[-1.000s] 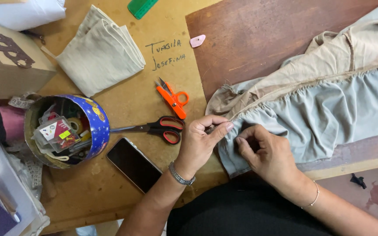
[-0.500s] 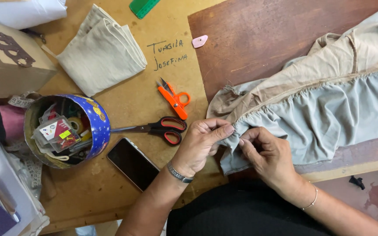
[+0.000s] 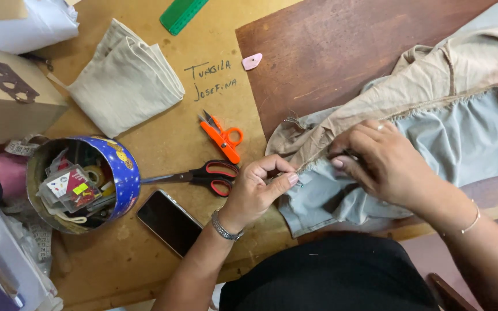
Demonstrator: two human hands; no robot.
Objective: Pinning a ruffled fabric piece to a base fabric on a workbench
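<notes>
A gathered garment of pale grey-blue and beige fabric [image 3: 462,109] lies across the right of the table. My left hand [image 3: 257,190] pinches its frayed seam edge between thumb and forefinger at the lower left corner. My right hand [image 3: 384,161] presses down on the same seam just to the right, fingers curled over the cloth. Whether a needle or pin sits between my fingers is too small to tell.
Red-handled scissors [image 3: 203,174] and small orange snips [image 3: 221,138] lie left of my left hand. A dark phone [image 3: 170,222], a round blue tin [image 3: 123,173] of sewing notions, folded beige cloth [image 3: 123,80], a cardboard box [image 3: 7,95], a green ruler [image 3: 183,12] and pink chalk [image 3: 252,61] fill the table.
The view has shifted slightly. My right hand moved up and over the seam, and my left hand's pinch shifted along the fabric edge.
</notes>
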